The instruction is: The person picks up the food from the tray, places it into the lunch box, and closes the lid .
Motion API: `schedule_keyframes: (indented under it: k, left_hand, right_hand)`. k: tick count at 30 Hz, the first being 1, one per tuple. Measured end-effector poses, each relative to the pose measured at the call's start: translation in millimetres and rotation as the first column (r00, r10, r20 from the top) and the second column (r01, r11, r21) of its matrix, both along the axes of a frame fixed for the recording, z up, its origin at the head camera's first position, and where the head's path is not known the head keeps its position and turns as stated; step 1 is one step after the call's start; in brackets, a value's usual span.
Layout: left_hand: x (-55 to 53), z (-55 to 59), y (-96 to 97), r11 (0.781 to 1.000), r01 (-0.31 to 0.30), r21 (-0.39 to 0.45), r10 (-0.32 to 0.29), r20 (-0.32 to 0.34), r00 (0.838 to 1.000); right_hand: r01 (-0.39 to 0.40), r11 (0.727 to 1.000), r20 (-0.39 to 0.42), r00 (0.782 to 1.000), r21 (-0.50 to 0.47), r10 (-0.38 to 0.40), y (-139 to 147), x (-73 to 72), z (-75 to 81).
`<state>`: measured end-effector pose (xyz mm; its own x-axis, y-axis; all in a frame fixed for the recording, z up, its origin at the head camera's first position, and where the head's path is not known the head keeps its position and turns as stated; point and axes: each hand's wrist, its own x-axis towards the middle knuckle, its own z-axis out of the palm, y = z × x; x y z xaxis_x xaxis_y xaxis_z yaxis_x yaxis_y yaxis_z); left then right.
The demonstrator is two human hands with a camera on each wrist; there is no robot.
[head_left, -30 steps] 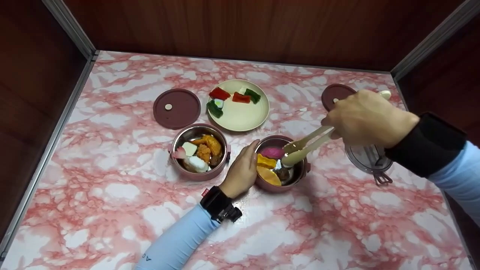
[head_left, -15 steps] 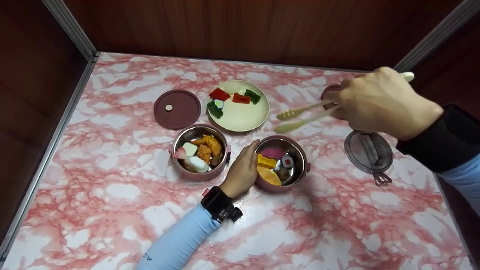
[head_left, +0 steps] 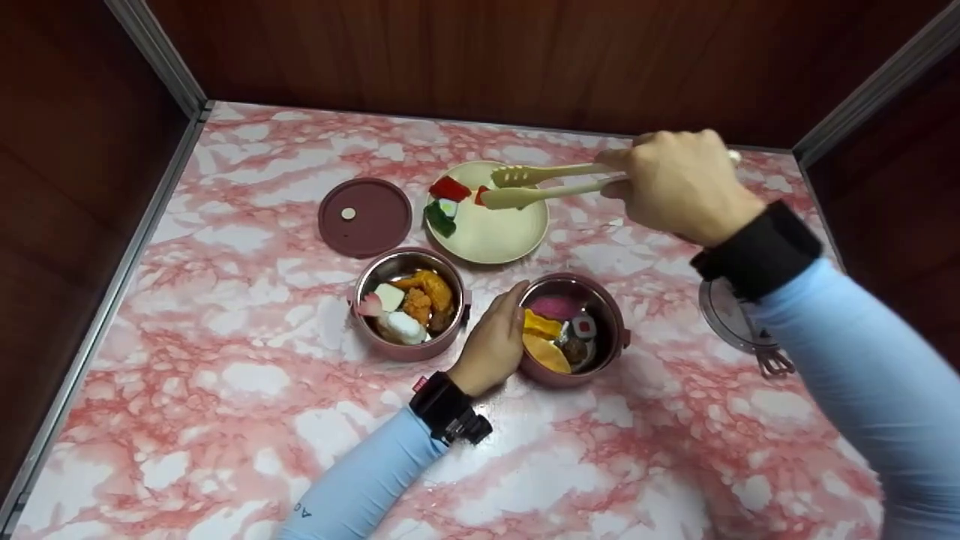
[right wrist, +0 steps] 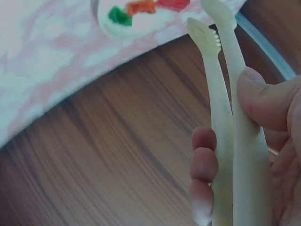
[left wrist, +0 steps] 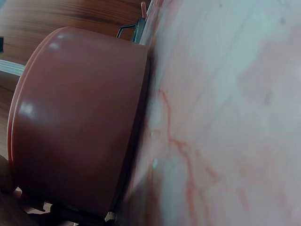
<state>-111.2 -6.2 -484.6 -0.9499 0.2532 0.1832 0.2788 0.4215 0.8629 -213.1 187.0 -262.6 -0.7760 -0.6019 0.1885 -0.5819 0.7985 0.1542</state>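
Observation:
My right hand [head_left: 679, 184] grips cream food tongs [head_left: 555, 174], thumb on one arm and curled fingers on the other in the right wrist view. The tongs' tips stand a little apart, with nothing seen between them, over the cream plate [head_left: 495, 244]. Red [head_left: 450, 187] and green [head_left: 441, 221] pepper pieces and a small sushi roll [head_left: 448, 208] lie at its left; tongs partly hide other pieces. My left hand [head_left: 491, 349] rests against the left side of a pink steel-lined lunch bowl [head_left: 574, 375], which holds a sushi roll [head_left: 583, 325], yellow pieces [head_left: 546, 352] and a pink piece [head_left: 555, 307].
A second lunch bowl [head_left: 401, 350] with toy chicken, a white piece and other food stands left of my left hand. Behind it lies a maroon lid [head_left: 367, 225]. A clear-topped grey lid [head_left: 727, 322] lies right, partly under my right forearm. Dark wooden panels [head_left: 480, 67] enclose the table.
The tongs have come up out of the right bowl, where a sushi roll now shows, and moved left to above the plate with my right hand. My left hand stays at the bowl.

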Motion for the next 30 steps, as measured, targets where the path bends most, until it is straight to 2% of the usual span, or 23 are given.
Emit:
schedule_keyframes:
  k: [3, 7, 12, 16, 22, 30]
  left_hand:
    - [0.1, -0.6, 1.4, 1.000, -0.003, -0.008, 0.003, -0.013, 1.000]
    - [0.3, 0.5, 2.6, 1.000, -0.001, -0.008, 0.001, -0.021, 1.000]
    - [1.3, 2.2, 3.6, 1.000, 0.009, -0.006, -0.009, -0.009, 1.000]
    - [1.6, 2.6, 3.9, 1.000, 0.012, -0.004, -0.012, -0.006, 1.000]
    - [0.4, 1.0, 2.5, 1.000, 0.010, -0.006, -0.010, -0.004, 1.000]
    - [-0.1, 1.4, -0.3, 1.000, 0.001, -0.014, -0.001, -0.014, 1.000]
  right_hand:
    - [0.061, 0.998, 0.071, 0.996, -0.028, -0.059, -8.2, -11.5, -22.3]
    - [0.103, 0.993, 0.157, 0.983, -0.064, -0.092, -23.1, -21.7, -50.5]
    - [0.145, 0.986, 0.220, 0.968, -0.080, -0.124, -43.8, -28.9, -74.7]
    - [0.175, 0.981, 0.241, 0.959, -0.079, -0.151, -54.3, -31.9, -84.4]
    - [0.151, 0.986, 0.235, 0.963, -0.070, -0.130, -57.8, -29.3, -93.5]
    - [0.182, 0.979, 0.224, 0.962, -0.094, -0.158, -56.9, -26.5, -97.6]
